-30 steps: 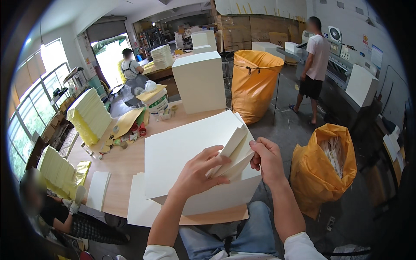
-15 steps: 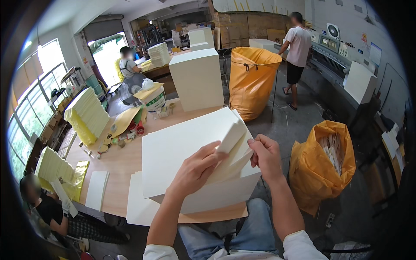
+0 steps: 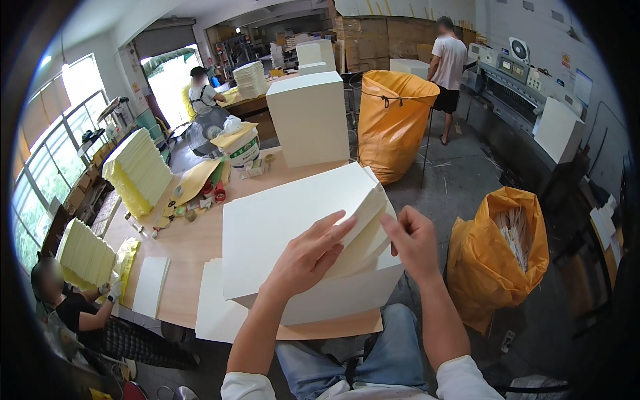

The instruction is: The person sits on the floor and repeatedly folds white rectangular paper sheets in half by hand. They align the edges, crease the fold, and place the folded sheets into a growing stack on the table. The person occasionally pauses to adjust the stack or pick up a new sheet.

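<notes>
In front of me stands a thick stack of white paper [image 3: 287, 230] on the table. Its near right corner is bent up into a folded-back flap of sheets [image 3: 363, 208]. My left hand [image 3: 312, 257] lies against this flap, fingers stretched out and resting on the paper. At the stack's right edge is my right hand [image 3: 417, 245]. Its fingers are curled, with the thumb at the edge of the sheets, closed on the paper there. How many sheets lie between thumb and fingers is hidden.
A tall white paper stack [image 3: 308, 120] stands behind. Tape rolls [image 3: 219, 193] and a white bucket [image 3: 243, 150] sit on the table [image 3: 183, 247]. Orange bags [image 3: 393, 127] stand right; the nearer bag [image 3: 480, 267] holds paper strips. Several other people work nearby.
The bent flap has tipped farther right. My left fingers have straightened along it, and my right hand has shifted slightly right. The standing person has moved away toward the machine.
</notes>
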Demonstrator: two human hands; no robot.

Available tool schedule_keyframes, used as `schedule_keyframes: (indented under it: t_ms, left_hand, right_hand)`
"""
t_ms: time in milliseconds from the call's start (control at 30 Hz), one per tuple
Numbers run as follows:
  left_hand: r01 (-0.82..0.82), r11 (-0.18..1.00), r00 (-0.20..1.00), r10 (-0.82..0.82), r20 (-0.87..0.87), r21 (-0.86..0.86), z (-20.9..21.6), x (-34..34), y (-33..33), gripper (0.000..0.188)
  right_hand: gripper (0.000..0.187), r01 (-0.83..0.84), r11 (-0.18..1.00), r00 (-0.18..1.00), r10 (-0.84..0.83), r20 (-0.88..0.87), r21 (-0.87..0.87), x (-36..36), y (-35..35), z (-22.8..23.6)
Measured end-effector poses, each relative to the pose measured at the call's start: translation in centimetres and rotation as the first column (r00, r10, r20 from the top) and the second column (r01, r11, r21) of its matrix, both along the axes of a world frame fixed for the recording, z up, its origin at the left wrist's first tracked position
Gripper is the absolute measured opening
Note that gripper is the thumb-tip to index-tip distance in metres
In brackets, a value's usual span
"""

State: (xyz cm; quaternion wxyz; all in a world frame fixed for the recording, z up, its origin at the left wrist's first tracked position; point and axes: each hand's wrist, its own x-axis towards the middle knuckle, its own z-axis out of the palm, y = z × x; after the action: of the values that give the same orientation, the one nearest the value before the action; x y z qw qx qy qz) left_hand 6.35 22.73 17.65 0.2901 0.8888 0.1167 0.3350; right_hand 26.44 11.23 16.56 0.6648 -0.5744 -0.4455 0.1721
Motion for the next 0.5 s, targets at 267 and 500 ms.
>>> schedule_keyframes:
  t_ms: [267,500]
  left_hand:
    - [0.011,0.987,0.994,0.007,-0.107,0.161,0.7,-0.2,-0.6,0.056]
    - [0.050,0.998,0.998,-0.048,-0.051,0.045,0.1,-0.3,0.5,0.054]
  right_hand:
    - [0.034,-0.194,0.980,0.871,0.193,-0.453,0.045,0.4,-0.2,1.1]
    - [0.036,-0.169,0.984,0.884,0.173,-0.434,0.047,1.0,-0.8,0.1]
